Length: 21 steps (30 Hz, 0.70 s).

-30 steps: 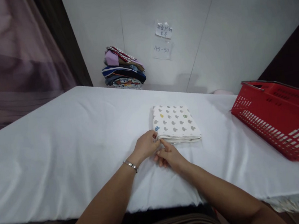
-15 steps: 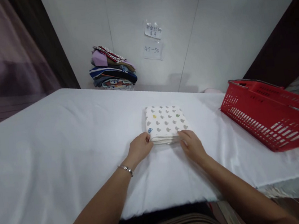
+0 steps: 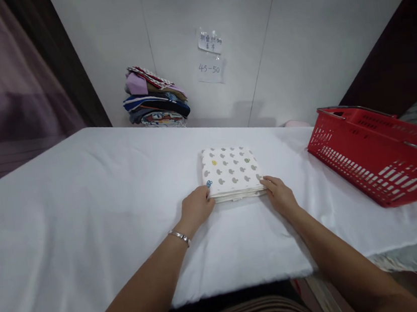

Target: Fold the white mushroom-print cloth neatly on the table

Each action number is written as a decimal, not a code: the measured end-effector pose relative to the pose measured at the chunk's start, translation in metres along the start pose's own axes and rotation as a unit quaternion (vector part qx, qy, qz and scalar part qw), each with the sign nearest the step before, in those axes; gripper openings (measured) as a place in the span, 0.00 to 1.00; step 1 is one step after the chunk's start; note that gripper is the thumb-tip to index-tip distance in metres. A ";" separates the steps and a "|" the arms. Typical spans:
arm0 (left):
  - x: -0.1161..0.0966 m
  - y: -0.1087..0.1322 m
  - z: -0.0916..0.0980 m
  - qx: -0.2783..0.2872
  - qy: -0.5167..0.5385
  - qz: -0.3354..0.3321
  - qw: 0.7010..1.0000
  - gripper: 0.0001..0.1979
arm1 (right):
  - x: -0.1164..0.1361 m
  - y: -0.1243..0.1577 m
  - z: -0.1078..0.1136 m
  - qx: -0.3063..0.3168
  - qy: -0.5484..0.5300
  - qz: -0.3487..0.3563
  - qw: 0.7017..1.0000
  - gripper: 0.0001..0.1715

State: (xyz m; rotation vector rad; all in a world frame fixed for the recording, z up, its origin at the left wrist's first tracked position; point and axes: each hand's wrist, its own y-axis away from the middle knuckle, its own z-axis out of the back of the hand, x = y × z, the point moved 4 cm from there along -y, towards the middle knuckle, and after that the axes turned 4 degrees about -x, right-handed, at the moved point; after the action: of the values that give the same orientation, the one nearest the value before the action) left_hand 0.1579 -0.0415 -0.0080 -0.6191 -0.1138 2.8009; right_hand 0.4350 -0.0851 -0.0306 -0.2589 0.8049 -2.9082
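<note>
A folded white cloth (image 3: 231,169) with grey, yellow, blue and green prints lies flat in the middle of the white-covered table (image 3: 123,202). At its near left corner, my left hand (image 3: 197,208) pinches the layered edge between thumb and fingers. My right hand (image 3: 281,196) grips the near right corner, its fingertips on the top layer. The front edge between the hands shows several stacked layers. A silver bracelet (image 3: 180,237) is on the left wrist.
A red plastic basket (image 3: 379,155) with metal handles stands on the table at the right. Behind the table's far edge is a pile of folded fabrics (image 3: 155,97). Two paper notes (image 3: 210,69) hang on the wall. A curtain (image 3: 5,84) hangs at the left.
My right hand has moved right along the cloth's front edge to its near right corner. My left hand remains at the left corner.
</note>
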 end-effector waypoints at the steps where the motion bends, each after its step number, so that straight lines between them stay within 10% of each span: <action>1: 0.000 0.000 0.000 0.001 -0.005 -0.008 1.000 0.01 | -0.003 0.000 0.000 0.000 0.004 -0.002 1.000 0.21; 13: -0.008 0.003 0.001 -0.073 0.003 -0.107 0.992 0.17 | 0.031 -0.005 0.014 -0.026 -0.070 0.116 0.990 0.23; 21: -0.007 0.000 -0.004 -0.048 0.009 -0.120 0.992 0.09 | 0.066 -0.030 0.003 0.028 -0.117 0.161 0.980 0.14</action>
State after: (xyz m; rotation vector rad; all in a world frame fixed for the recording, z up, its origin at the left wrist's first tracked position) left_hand 0.1656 -0.0436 -0.0093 -0.6097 -0.3000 2.5685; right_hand 0.3692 -0.0715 -0.0039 -0.4151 0.6572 -2.5343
